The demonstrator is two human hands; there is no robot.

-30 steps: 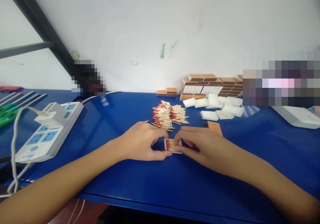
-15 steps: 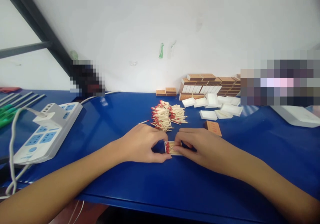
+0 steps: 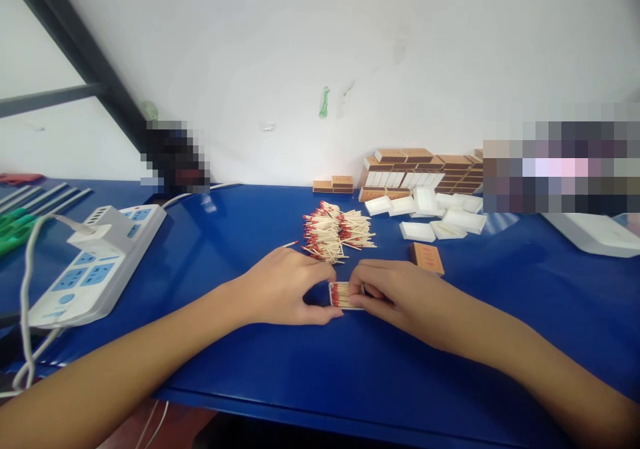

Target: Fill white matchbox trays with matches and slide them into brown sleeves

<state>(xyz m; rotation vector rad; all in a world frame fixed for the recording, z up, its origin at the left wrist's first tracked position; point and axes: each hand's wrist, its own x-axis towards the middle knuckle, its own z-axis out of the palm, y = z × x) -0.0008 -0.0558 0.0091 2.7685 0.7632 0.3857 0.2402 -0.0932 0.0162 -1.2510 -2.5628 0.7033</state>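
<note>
A small white matchbox tray (image 3: 330, 294) lies on the blue table, filled with red-tipped matches (image 3: 342, 295). My left hand (image 3: 285, 285) grips its left end between thumb and forefinger. Over the tray's right part is my right hand (image 3: 395, 292), thumb and fingers closed together on the matches; the fingertips hide that end. Just beyond the hands sits a heap of loose matches (image 3: 325, 232), and a single match (image 3: 290, 243) rests by my left knuckles. A brown matchbox sleeve (image 3: 427, 258) is behind my right hand.
Several empty white trays (image 3: 417, 231) lie at the back right, before a stack of matchboxes (image 3: 400, 156). Two matchboxes (image 3: 342, 181) stand by the wall. On the left are a power strip (image 3: 95, 269) with a white cable and green-handled tools (image 3: 20, 225).
Both hands stay in place around the tray, with hardly any finger movement. The whole view has shifted very slightly.
</note>
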